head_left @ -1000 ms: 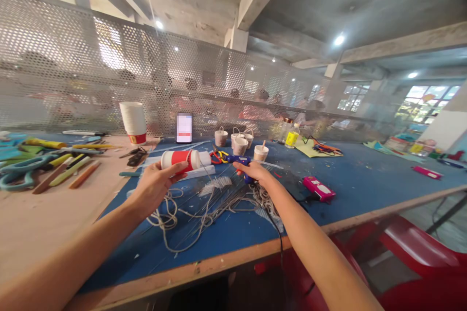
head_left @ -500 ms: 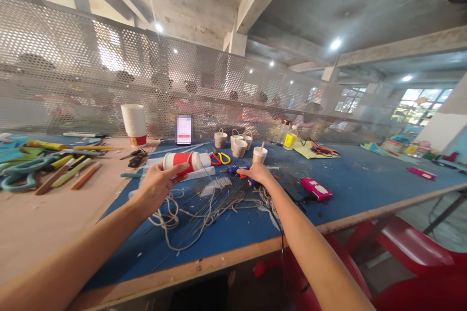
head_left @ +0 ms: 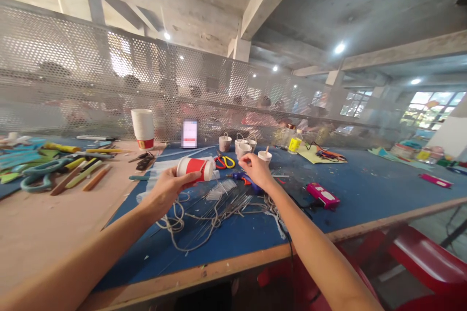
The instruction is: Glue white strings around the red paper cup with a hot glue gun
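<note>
My left hand (head_left: 166, 190) is closed round a red and white paper cup (head_left: 194, 167), held on its side above the blue table top (head_left: 350, 180). My right hand (head_left: 256, 168) hovers just above a blue glue gun (head_left: 243, 178) that lies on the table. Its fingertips are drawn together in a pinch, and whether anything is in them is too small to see. Tangled twine and thin sticks (head_left: 204, 214) lie on the table under both hands.
A stack of paper cups (head_left: 143, 129), a standing phone (head_left: 189, 133), red and yellow scissors (head_left: 223, 161), small handled cups (head_left: 241, 146), a cup with a stick (head_left: 264, 156) and a pink object (head_left: 323, 195) sit around. Tools (head_left: 54, 172) lie at left. A red chair (head_left: 419, 257) is at lower right.
My right hand has lifted off the glue gun, which now lies on the table, and its fingers have come together. The cup in my left hand has moved slightly right.
</note>
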Action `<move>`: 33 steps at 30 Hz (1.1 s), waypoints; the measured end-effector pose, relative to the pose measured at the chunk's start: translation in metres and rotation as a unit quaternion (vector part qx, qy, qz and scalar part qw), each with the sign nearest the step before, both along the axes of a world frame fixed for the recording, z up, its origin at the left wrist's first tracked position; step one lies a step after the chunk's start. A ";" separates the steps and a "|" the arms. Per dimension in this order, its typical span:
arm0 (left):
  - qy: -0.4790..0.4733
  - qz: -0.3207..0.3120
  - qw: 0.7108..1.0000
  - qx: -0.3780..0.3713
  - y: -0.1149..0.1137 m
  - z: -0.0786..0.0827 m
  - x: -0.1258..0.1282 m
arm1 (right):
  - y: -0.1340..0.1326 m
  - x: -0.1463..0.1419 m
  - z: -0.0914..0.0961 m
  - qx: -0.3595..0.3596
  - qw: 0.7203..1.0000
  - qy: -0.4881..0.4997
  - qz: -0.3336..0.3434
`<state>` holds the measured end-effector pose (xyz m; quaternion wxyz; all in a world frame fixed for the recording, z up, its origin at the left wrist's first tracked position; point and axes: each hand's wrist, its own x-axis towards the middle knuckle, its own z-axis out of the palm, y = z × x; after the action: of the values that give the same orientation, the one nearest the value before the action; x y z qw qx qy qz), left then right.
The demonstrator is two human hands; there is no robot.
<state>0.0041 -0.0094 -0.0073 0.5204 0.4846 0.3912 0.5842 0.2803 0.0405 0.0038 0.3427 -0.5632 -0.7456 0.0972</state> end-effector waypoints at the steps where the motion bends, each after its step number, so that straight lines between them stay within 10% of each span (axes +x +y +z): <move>1: 0.007 -0.011 1.000 -0.002 -0.002 0.001 0.001 | -0.002 -0.008 0.004 -0.020 0.993 0.071 0.088; 5: 0.023 -0.053 0.998 0.006 -0.009 0.005 0.006 | -0.005 -0.034 0.012 -0.160 0.915 0.210 0.304; 10: 0.024 -0.077 0.997 -0.011 -0.012 0.007 0.006 | -0.002 -0.044 0.002 -0.222 0.873 0.263 0.346; 33: 0.113 -0.012 0.992 -0.047 -0.014 0.007 0.009 | -0.016 -0.039 0.007 -0.015 0.926 0.278 0.255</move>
<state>0.0135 -0.0237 -0.0005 0.5021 0.5268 0.4687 0.5007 0.2413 0.0248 0.0111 0.4911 -0.3094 -0.7374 0.3455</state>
